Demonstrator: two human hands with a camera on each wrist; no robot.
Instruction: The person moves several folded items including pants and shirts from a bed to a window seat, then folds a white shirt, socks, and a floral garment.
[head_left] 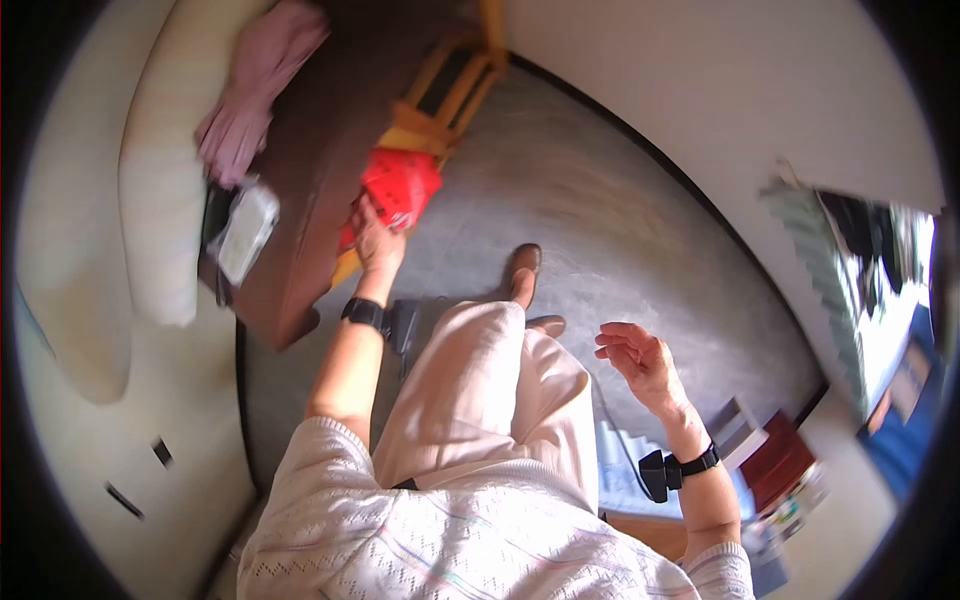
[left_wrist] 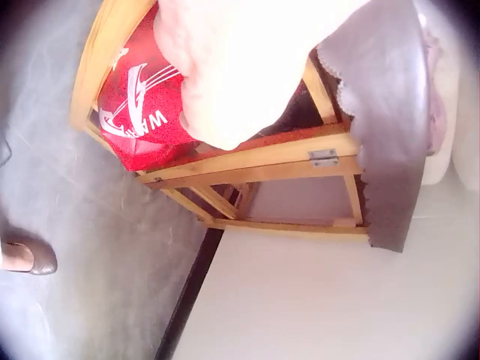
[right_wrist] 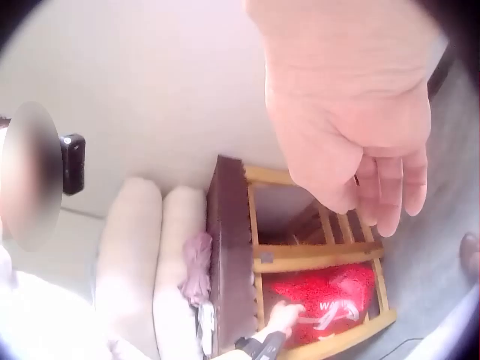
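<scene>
My left hand [head_left: 378, 245] is on a red bundle with white lettering [head_left: 400, 188], its fingers curled over the near edge. The left wrist view shows the bundle [left_wrist: 142, 112] inside a light wooden frame [left_wrist: 247, 166] with a metal hinge; glare washes out the hand [left_wrist: 232, 67] and its fingertips are hidden. In the right wrist view, the red bundle [right_wrist: 322, 300] lies between the frame's bars. My right hand [head_left: 645, 368] hangs in the air above the floor, fingers loosely bent and holding nothing.
A brown cover [left_wrist: 390, 112] with a scalloped edge drapes over the frame's top. A mauve cloth [head_left: 250, 95] and a pale clear-looking box [head_left: 248, 232] lie on it, beside cream cushions [head_left: 170, 180]. The grey floor [head_left: 620, 240] stretches to the wall.
</scene>
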